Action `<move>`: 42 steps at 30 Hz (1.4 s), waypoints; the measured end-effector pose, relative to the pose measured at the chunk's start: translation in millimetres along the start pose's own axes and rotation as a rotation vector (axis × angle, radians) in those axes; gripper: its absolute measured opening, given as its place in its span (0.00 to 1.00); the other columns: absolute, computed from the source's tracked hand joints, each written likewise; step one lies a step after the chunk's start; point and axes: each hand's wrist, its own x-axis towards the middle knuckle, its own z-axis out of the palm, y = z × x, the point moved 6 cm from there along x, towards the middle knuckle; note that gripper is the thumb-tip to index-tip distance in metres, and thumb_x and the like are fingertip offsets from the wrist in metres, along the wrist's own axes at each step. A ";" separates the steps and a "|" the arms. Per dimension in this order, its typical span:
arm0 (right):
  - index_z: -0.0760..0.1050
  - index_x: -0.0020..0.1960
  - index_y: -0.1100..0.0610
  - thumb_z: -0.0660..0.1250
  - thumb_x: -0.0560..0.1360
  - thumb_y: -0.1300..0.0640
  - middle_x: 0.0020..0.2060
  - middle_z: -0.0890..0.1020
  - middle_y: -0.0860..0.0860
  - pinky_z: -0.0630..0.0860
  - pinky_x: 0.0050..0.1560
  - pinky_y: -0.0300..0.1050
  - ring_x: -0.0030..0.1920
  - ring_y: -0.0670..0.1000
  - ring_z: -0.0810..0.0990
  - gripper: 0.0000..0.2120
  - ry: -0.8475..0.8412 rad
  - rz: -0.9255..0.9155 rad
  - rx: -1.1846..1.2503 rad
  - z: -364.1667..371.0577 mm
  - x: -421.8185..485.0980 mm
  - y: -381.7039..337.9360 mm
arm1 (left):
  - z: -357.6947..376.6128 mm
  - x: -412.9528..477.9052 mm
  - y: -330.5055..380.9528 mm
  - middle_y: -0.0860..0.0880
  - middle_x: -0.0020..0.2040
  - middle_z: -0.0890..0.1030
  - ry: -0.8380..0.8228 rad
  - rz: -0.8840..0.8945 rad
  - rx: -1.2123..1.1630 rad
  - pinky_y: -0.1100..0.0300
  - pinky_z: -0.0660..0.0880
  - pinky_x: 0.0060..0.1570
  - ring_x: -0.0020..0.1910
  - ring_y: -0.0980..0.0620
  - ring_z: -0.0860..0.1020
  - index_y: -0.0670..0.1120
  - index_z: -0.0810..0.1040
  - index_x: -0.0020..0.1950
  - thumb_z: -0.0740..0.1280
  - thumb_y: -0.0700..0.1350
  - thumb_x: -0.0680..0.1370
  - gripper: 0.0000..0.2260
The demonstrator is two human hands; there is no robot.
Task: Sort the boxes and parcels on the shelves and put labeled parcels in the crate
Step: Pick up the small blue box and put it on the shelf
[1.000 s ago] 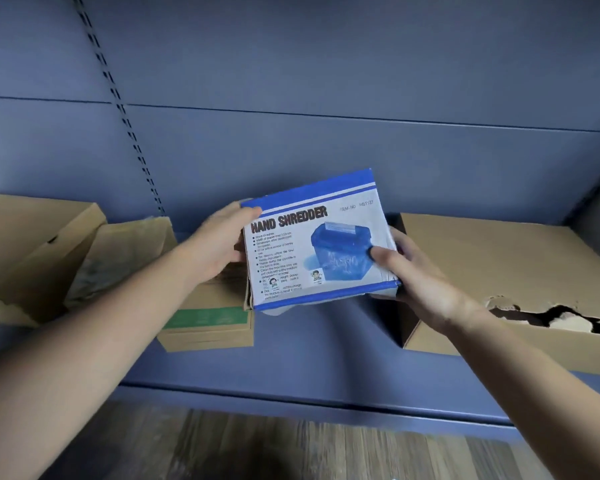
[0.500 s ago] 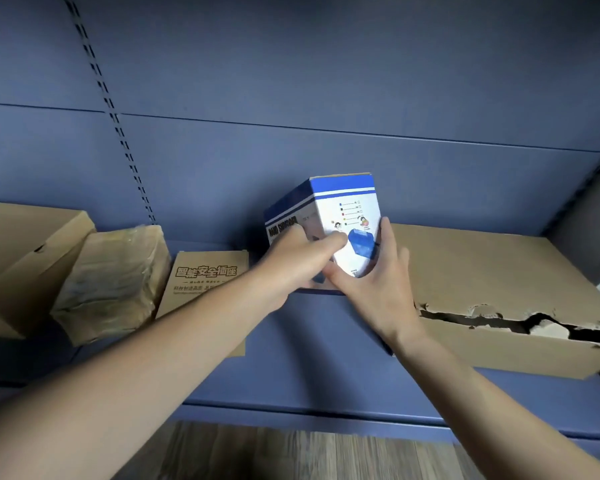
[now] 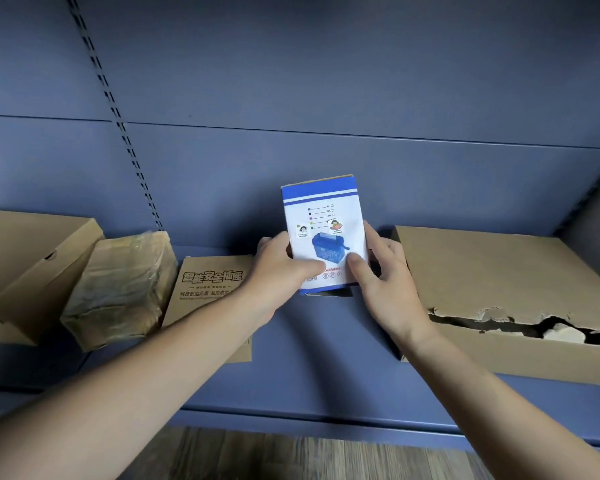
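Left hand: grips the hand shredder box's left edge.
Right hand: grips its right edge.
Left of grip: printed carton.
Right: torn carton.

Counted on the shelf: one blue-and-white box. Three brown cardboard boxes are recorded: a plain box and a printed box to its left, a torn box to its right. One wrapped parcel is noted, left. Two hands: left hand, right hand.
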 end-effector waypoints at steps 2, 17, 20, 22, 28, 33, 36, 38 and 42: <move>0.64 0.77 0.44 0.60 0.82 0.57 0.59 0.72 0.50 0.61 0.59 0.20 0.58 0.28 0.66 0.24 0.007 -0.034 -0.030 1.7 -1.6 -1.6 | -1.9 2.9 1.1 0.49 0.59 0.78 0.039 0.013 0.010 0.50 0.79 0.55 0.55 0.53 0.80 0.56 0.77 0.57 0.70 0.53 0.58 0.26; 0.68 0.69 0.46 0.67 0.76 0.58 0.62 0.73 0.40 0.69 0.67 0.38 0.66 0.39 0.70 0.23 -0.097 -0.234 -0.050 18.6 -11.6 -10.7 | -14.7 10.5 -13.7 0.49 0.56 0.83 -0.010 -0.172 -0.202 0.51 0.81 0.53 0.51 0.51 0.84 0.49 0.72 0.62 0.75 0.48 0.61 0.30; 0.66 0.72 0.47 0.73 0.75 0.54 0.63 0.67 0.41 0.65 0.71 0.42 0.70 0.43 0.66 0.28 -0.013 -0.075 -0.105 3.6 -4.8 6.8 | -24.3 8.6 -16.1 0.50 0.56 0.84 -0.113 -0.146 -0.299 0.53 0.79 0.57 0.53 0.51 0.84 0.48 0.75 0.64 0.72 0.45 0.73 0.20; 0.63 0.75 0.48 0.73 0.74 0.51 0.66 0.65 0.43 0.62 0.72 0.41 0.72 0.46 0.64 0.33 0.016 0.037 -0.147 -7.2 -1.4 20.2 | -32.5 10.0 -21.3 0.50 0.57 0.84 -0.144 -0.139 -0.359 0.55 0.77 0.58 0.55 0.50 0.83 0.48 0.76 0.65 0.68 0.43 0.77 0.16; 0.61 0.76 0.46 0.73 0.73 0.43 0.63 0.78 0.40 0.72 0.62 0.42 0.61 0.39 0.77 0.36 -0.020 0.315 0.206 -17.1 1.2 40.7 | -37.4 12.9 -32.0 0.47 0.61 0.82 -0.208 -0.131 -0.493 0.43 0.63 0.72 0.64 0.46 0.78 0.49 0.76 0.65 0.66 0.48 0.75 0.18; 0.72 0.64 0.41 0.65 0.78 0.44 0.53 0.83 0.37 0.71 0.66 0.52 0.57 0.41 0.80 0.15 -0.116 0.354 0.406 -12.9 0.4 36.3 | -33.4 11.6 -27.6 0.48 0.62 0.82 -0.300 -0.105 -0.577 0.52 0.75 0.62 0.62 0.48 0.80 0.49 0.73 0.68 0.64 0.46 0.76 0.19; 0.73 0.64 0.43 0.65 0.72 0.40 0.55 0.84 0.41 0.68 0.69 0.58 0.57 0.43 0.81 0.22 -0.191 0.376 0.516 -13.6 1.4 40.5 | -32.6 8.3 -25.6 0.48 0.60 0.83 -0.338 -0.084 -0.607 0.58 0.81 0.51 0.57 0.50 0.82 0.48 0.75 0.64 0.64 0.43 0.76 0.17; 0.71 0.67 0.42 0.67 0.67 0.39 0.59 0.83 0.43 0.69 0.68 0.58 0.58 0.46 0.81 0.29 -0.315 0.361 0.562 -13.0 -0.8 40.9 | -35.8 8.2 -24.3 0.48 0.57 0.84 -0.321 -0.082 -0.631 0.60 0.80 0.45 0.54 0.51 0.83 0.47 0.76 0.62 0.65 0.42 0.73 0.17; 0.66 0.73 0.42 0.72 0.64 0.45 0.63 0.81 0.49 0.77 0.58 0.53 0.59 0.52 0.81 0.38 -0.361 0.282 0.605 -16.3 -0.5 43.4 | -42.5 16.3 -27.6 0.44 0.60 0.82 -0.206 -0.083 -0.511 0.49 0.78 0.56 0.59 0.45 0.81 0.45 0.76 0.63 0.62 0.42 0.75 0.16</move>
